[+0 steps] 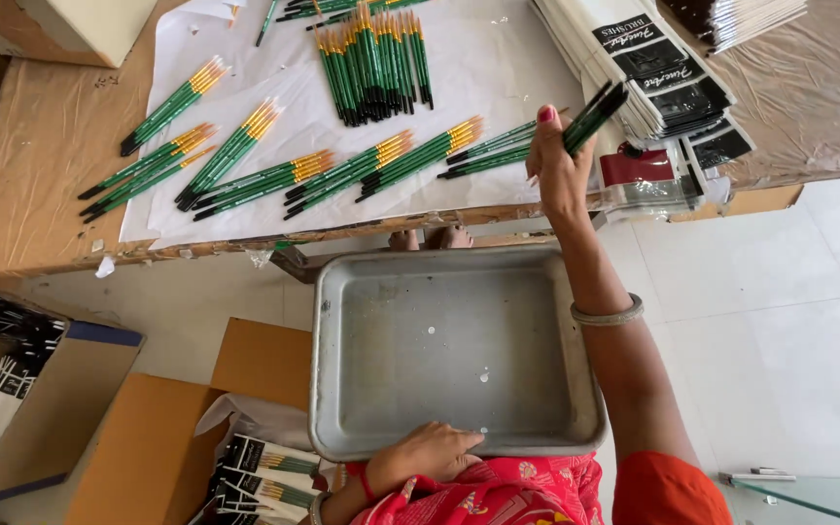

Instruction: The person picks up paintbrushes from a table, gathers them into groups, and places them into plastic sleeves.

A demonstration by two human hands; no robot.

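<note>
At lower left, a cardboard box (12,389) of packaged brushes is cut off by the frame edge. At lower centre the left hand (427,454) lies with fingers loosely curled on the near rim of the dented grey metal tray (342,340), gripping nothing. At upper right the right hand (558,163) pinches a small bundle of green paintbrushes (590,109), dark ends up, over the table edge; their number is unclear.

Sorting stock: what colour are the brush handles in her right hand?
Green with black ends, head view.
</note>
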